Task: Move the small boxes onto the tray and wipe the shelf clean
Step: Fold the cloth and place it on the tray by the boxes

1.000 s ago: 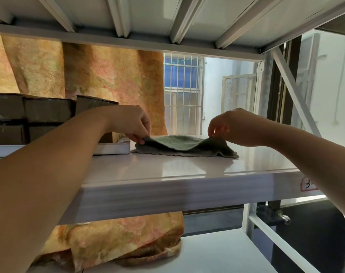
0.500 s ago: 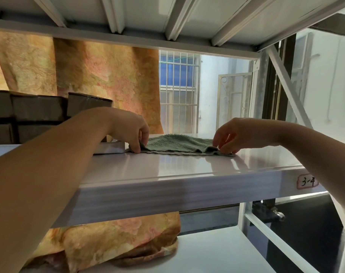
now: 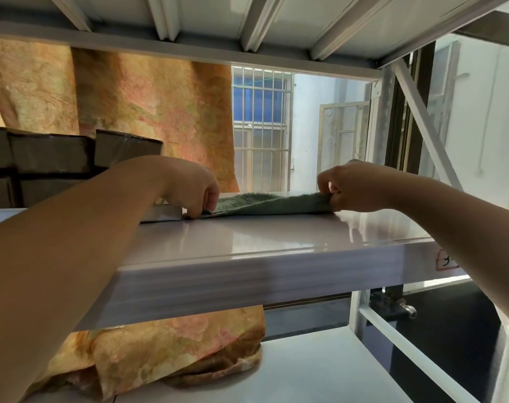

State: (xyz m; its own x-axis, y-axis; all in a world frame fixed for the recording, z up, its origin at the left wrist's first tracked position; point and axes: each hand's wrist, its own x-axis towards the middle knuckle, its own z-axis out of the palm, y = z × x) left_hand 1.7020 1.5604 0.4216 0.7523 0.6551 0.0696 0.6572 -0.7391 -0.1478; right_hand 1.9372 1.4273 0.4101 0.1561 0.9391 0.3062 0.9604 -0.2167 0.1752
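Fingers (image 3: 209, 203) of both hands pinch the green cloth (image 3: 264, 202) stretched between them.

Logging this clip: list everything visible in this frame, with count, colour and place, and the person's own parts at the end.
Shelf: one, glossy white, centre.
Cloth: one, green, on the shelf between the hands.
Boxes: several, dark brown, stacked at left rear; exact count unclear.
Tray: one, white, only an edge shows by the left wrist.
Curtain: orange patterned, behind the shelf.
Label: one, red-edged, on the shelf front, right.
Left hand: pinching the cloth's left end.
Right hand: pinching its right end.
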